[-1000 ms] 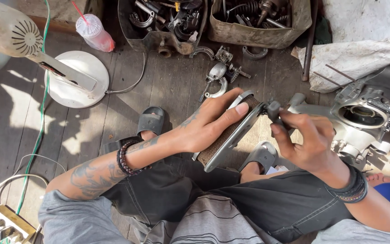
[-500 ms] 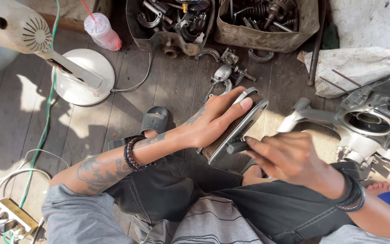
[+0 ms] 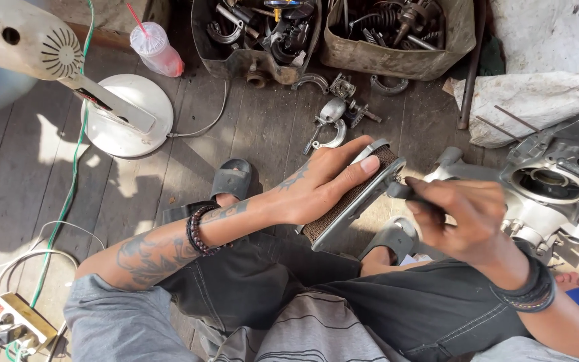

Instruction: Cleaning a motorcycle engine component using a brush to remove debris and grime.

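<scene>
My left hand [image 3: 319, 188] grips a flat rectangular metal part with a brown mesh face [image 3: 353, 198], held tilted over my lap, fingers laid along its top edge. My right hand [image 3: 460, 214] is closed around a dark tool handle [image 3: 403, 191] whose tip meets the part's upper right corner. Both wrists wear dark bead bracelets. I sit on wooden floor planks [image 3: 269, 127], grey sandals [image 3: 234, 177] on my feet.
A grey engine casing [image 3: 547, 191] lies at the right. Two worn boxes of metal parts [image 3: 256, 33] [image 3: 397, 33] stand at the back, loose brackets [image 3: 333, 121] in front. A white fan base [image 3: 129, 114], pink drink cup [image 3: 159, 50], green cable and power strip [image 3: 18, 318] are left.
My right hand dropped from the part's top corner, then came back up with the tool to that corner. The left hand kept hold of the part.
</scene>
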